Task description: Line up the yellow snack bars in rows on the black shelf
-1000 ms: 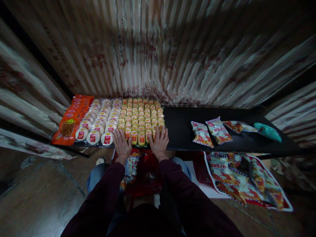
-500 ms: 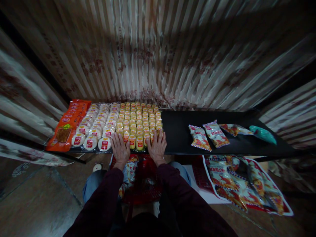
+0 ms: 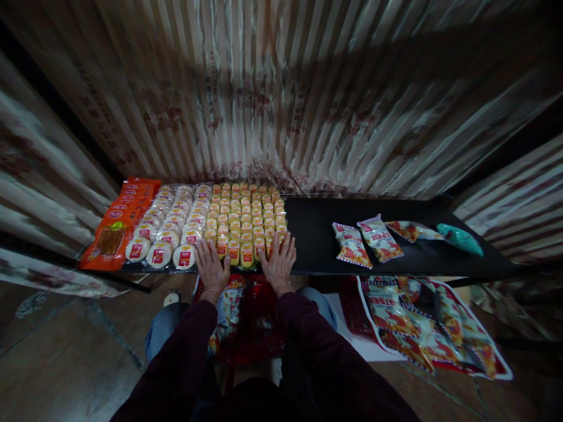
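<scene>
Rows of small yellow wrapped cakes (image 3: 247, 221) lie packed together on the black shelf (image 3: 316, 234). My left hand (image 3: 212, 266) rests at their front left corner, fingers stretched, beside the round white wrapped cakes (image 3: 182, 223). At the front right corner my right hand (image 3: 278, 262) lies with fingers spread against the yellow cakes. Neither hand grips anything. The front row of yellow cakes shows between the two hands, while those under the fingers are partly hidden.
Overlapping orange packets (image 3: 120, 225) lie at the shelf's left end. Toward the right are white snack bags (image 3: 379, 237) and a teal packet (image 3: 460, 239). Below stand a red basket of bags (image 3: 505, 364) and another red basket (image 3: 250, 346) between my knees. A striped curtain (image 3: 264, 117) hangs behind.
The view has shifted slightly, so the shelf's things sit a little farther left. Both hands stay at the front of the yellow cakes with fingers still spread.
</scene>
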The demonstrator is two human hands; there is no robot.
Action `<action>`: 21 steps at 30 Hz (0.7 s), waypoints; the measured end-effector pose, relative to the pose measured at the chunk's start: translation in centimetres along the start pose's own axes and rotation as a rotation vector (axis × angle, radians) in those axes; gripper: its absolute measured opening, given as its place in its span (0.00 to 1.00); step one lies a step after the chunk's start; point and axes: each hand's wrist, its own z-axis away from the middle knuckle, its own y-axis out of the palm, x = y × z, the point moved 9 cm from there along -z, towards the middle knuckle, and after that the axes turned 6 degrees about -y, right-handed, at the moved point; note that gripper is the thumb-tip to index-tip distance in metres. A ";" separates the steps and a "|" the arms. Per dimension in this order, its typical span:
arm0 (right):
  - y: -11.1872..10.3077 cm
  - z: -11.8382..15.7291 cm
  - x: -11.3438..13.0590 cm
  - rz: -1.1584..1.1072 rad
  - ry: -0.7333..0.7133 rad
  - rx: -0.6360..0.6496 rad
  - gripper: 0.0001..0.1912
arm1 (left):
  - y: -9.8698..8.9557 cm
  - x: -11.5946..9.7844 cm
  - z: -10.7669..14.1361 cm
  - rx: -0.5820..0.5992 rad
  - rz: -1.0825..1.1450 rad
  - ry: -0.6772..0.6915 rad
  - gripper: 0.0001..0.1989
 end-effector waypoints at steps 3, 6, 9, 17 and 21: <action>0.3 -0.1 0.2 0.001 -0.006 0.021 0.35 | 0.3 0.0 -0.1 0.015 -0.030 0.003 0.34; 0.3 -0.2 0.3 0.005 -0.017 0.027 0.35 | 0.5 0.1 -0.2 0.025 -0.043 0.001 0.34; 0.1 -0.1 0.4 -0.001 -0.025 0.024 0.35 | 0.5 0.2 -0.1 0.035 -0.039 -0.002 0.33; -0.9 0.8 -0.5 -0.093 0.016 -0.039 0.35 | -0.7 0.7 0.6 0.006 -0.028 -0.034 0.31; -2.4 3.4 -0.5 -0.198 -0.020 -0.104 0.33 | -1.5 0.4 2.6 0.017 0.000 -0.016 0.30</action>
